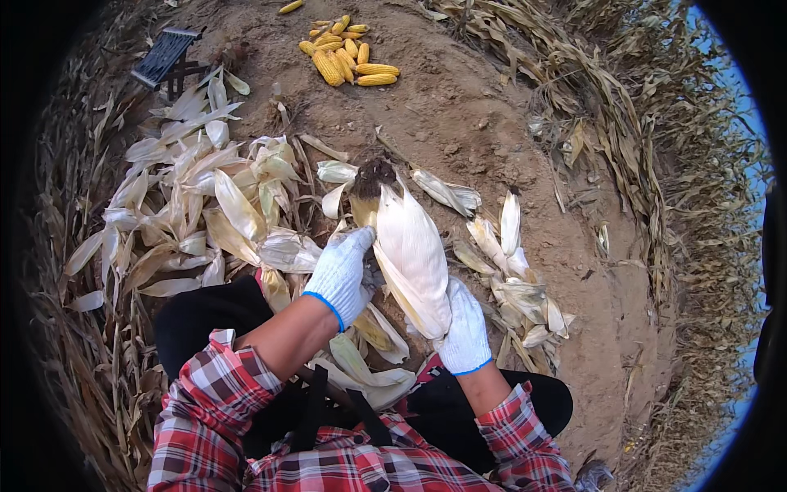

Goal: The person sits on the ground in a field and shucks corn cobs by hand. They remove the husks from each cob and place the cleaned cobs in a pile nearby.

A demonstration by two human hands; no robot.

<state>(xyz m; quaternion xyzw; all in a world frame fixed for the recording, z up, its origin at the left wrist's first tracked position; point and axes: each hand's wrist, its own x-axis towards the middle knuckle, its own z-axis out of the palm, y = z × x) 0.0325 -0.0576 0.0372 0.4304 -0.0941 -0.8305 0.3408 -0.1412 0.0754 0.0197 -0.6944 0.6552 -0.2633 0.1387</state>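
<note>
An ear of corn in pale dry husk (413,255) lies between my hands, its dark brown silk (373,178) at the far end. My left hand (343,273), in a white knit glove with a blue cuff edge, pinches a husk leaf pulled partly away on the ear's left side. Around the stem end at the lower right is my right hand (465,326), gloved the same way. The kernels are hidden by husk. Loose husks (372,381) lie below the ear, between my legs.
A large heap of stripped husks (233,203) spreads at left, and a smaller group of husks (522,295) at right. Bare yellow corn cobs (344,55) are piled on the soil ahead. A dark folding stool (165,56) stands at upper left. Dry corn stalks (621,129) line the right side.
</note>
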